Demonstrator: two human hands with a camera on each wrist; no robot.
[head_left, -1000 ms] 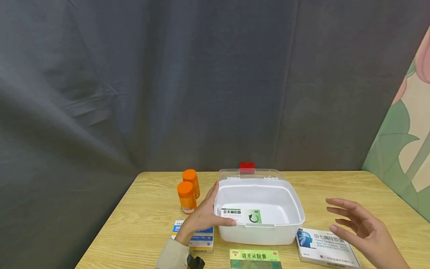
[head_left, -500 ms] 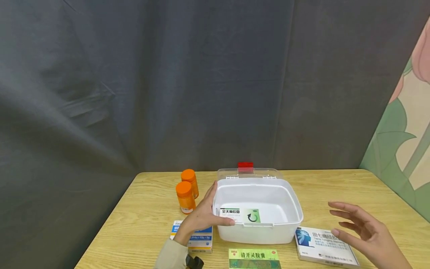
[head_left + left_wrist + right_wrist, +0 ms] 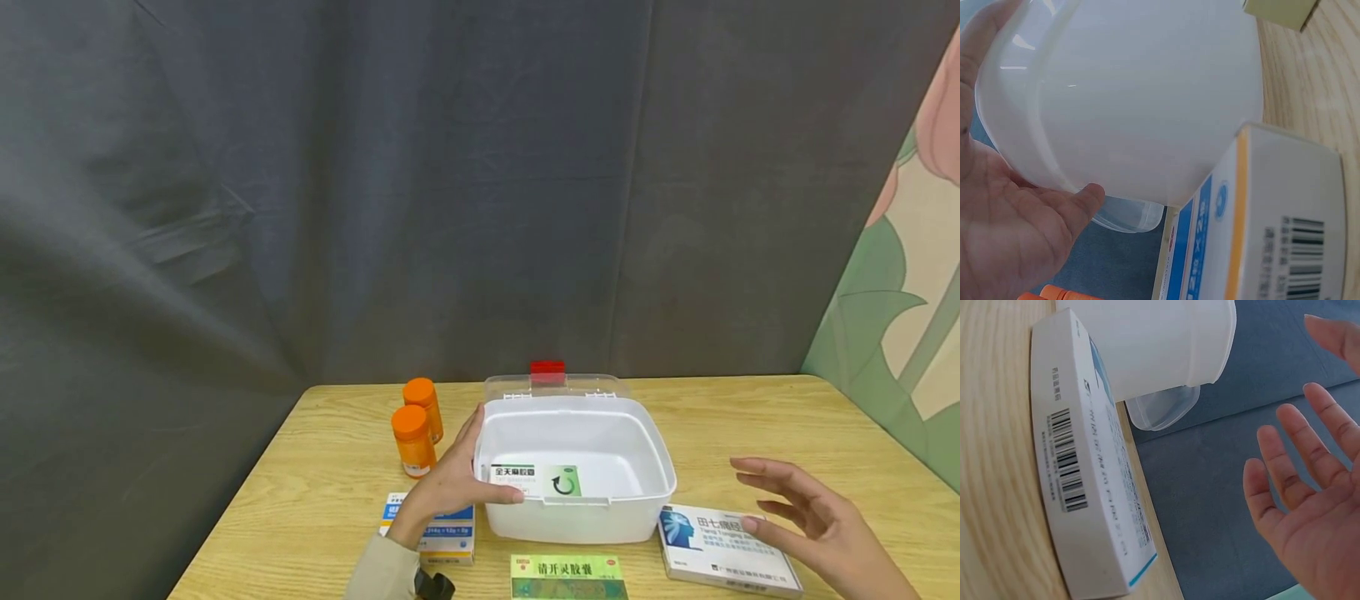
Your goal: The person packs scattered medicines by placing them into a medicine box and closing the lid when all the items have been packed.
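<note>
A white plastic storage box (image 3: 577, 523) stands in the middle of the table, its clear lid (image 3: 592, 385) with a red latch (image 3: 547, 372) tipped open at the back. My left hand (image 3: 457, 483) holds its left side, thumb over the front rim and fingers along the side wall. A green-and-white medicine box (image 3: 536, 480) lies inside the storage box, near the front left. My right hand (image 3: 813, 517), fingers relaxed and apart, hovers over a flat white medicine box (image 3: 727, 550) with a blue head picture. Nothing is in the right hand (image 3: 1310, 500).
Two orange bottles (image 3: 414, 442) with orange caps stand left of the storage box. A blue-and-white medicine box (image 3: 450, 542) lies under my left forearm. A green medicine box (image 3: 567, 575) lies at the front. A dark curtain (image 3: 465, 192) hangs behind the table.
My right hand has sunk slightly toward the flat white medicine box. The left hand keeps its hold on the storage box, and the view has shifted a little.
</note>
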